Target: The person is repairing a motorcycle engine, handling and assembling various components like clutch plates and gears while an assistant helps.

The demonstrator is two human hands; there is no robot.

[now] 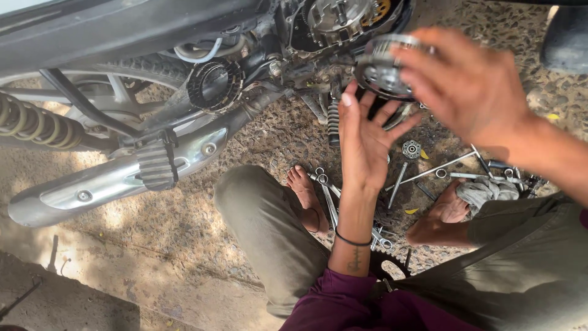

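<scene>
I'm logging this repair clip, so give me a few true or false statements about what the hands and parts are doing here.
1. The right hand grips a round, toothed metal clutch part. True.
2. The left hand is clenched in a fist. False: it is open, palm showing, fingers spread.
3. Long metal wrenches and rods lie on the pebbled ground. True.
4. The chrome exhaust pipe lies at the picture's right edge. False: it is at the left.
5. The person wears shoes. False: a bare foot shows.
</scene>
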